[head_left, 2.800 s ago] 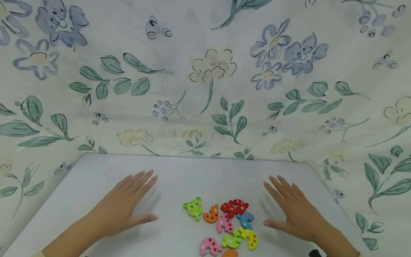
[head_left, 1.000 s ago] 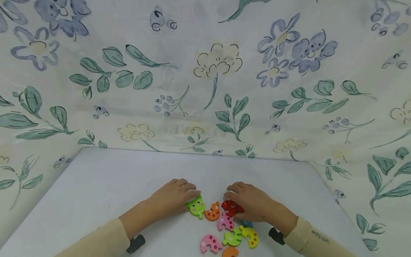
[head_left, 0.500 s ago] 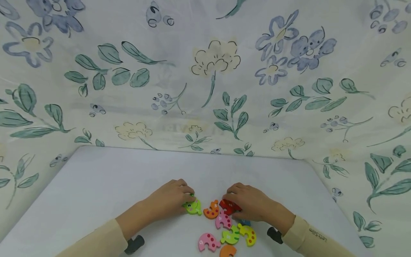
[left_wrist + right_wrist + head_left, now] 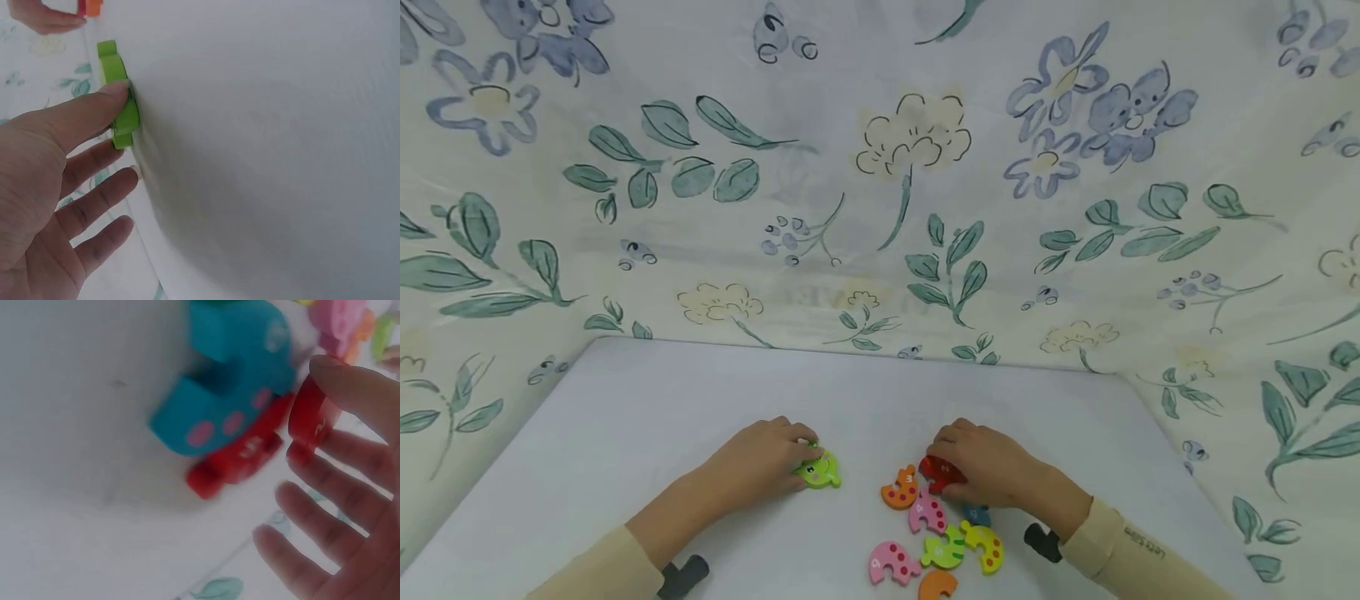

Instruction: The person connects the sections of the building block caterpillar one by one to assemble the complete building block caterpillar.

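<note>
My left hand [image 4: 752,467] pinches a green puzzle piece with a smiling face [image 4: 823,472], well left of the other pieces. In the left wrist view, the thumb lies on the edge of this green piece [image 4: 119,90], which stands close to the white tabletop. My right hand [image 4: 992,467] pinches a red puzzle piece [image 4: 937,473] between thumb and fingers. The right wrist view shows a 2 on this red piece [image 4: 305,419]. Beside it lie a second red piece [image 4: 240,456] and a blue piece with pink dots [image 4: 250,375], partly covered by my hand in the head view.
Near the right hand lie an orange piece [image 4: 898,493], a pink piece [image 4: 927,512], a green striped piece [image 4: 945,548] and a yellow piece [image 4: 987,548]. Closer to me are another pink piece [image 4: 891,563] and an orange one [image 4: 937,585]. A floral cloth [image 4: 820,250] hangs behind the white table [image 4: 700,375].
Both hands were spread apart over the table, then came in to the pieces. My left hand has taken the green face piece and moved it left; my right hand has stayed at the red piece.
</note>
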Available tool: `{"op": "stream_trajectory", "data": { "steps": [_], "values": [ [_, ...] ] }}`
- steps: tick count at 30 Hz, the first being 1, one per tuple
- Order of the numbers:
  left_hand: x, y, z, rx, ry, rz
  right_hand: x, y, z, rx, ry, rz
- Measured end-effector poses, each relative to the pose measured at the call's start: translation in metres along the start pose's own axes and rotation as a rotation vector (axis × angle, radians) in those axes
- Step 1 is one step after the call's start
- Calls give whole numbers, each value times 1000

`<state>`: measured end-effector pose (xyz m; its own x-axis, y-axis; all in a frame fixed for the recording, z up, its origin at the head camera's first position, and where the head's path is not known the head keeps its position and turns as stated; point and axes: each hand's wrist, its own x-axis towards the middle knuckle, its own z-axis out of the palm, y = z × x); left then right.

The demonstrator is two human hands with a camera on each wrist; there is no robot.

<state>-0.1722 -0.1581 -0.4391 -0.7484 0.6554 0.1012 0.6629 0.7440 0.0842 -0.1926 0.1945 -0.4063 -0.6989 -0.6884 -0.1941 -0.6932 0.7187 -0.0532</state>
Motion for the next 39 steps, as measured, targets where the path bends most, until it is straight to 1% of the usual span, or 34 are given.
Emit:
{"op": "stream_trajectory", "data": {
  "steps": [6,11,14,18,21,23,25,27,32,36,39],
  "values": [
    [-6,-11,-2,-74,20,-78,5,-6,-14,5,79,-14],
    [-7,-19,1,-134,32,-139,15,-19,-26,-1,82,-35],
    [-5,-19,3,-167,41,-155,22,-24,-30,-20,86,-49],
    [0,-16,6,-182,64,-172,34,-35,-35,-41,81,-49],
    [1,-14,7,-189,56,-223,46,-46,-38,-47,57,-41],
    [1,-13,6,-195,49,-264,55,-53,-38,-52,49,-44],
    [-1,-12,6,-196,49,-291,64,-59,-38,-61,46,-46],
    [-2,-12,6,-200,57,-298,72,-64,-38,-74,45,-43],
    [-3,-14,8,-199,74,-286,86,-73,-35,-104,30,-43],
    [-4,-14,9,-208,73,-303,94,-79,-32,-120,12,-47],
    [-6,-12,10,-233,80,-301,98,-84,-30,-122,19,-37]
  ]
}}
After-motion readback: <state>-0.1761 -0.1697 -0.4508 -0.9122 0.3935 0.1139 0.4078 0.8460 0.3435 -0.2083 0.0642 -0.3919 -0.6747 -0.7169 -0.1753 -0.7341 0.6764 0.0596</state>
